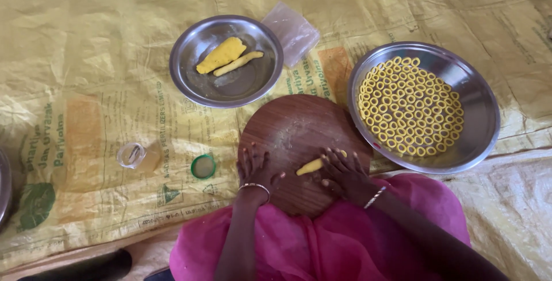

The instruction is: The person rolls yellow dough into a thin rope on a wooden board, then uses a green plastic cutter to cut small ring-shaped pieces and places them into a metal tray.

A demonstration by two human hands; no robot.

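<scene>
We sit on a yellow sheet (86, 57) spread over the floor, which keeps dough and dishes off the ground; it carries everything here. On our lap, over pink cloth (322, 241), rests a round wooden board (293, 126), brought close so both hands reach it without leaning. To our right lies the big steel plate (477, 114), filled with small yellow dough rings (409, 106) laid flat in close rows, each apart enough not to stick, and within easy reach of the right hand. Ahead stands a smaller steel plate (230, 88) holding a lump of yellow dough (221, 55) and one rolled stick (238, 63) beside it, touching along one side. A clear packet (291, 31) lies just behind that plate. To our left sit a small clear jar (133, 155), tipped on its side, and its green-rimmed lid (203, 166) lying apart from it, near the board's edge. Our left hand (255, 169) lies flat on the board, fingers spread, holding nothing and seemingly steadying the board. Our right hand (344, 173) presses its spread fingers down on a short dough roll (310, 166), which lies on the board's near half between the two hands, one end poking out toward the left.
</scene>
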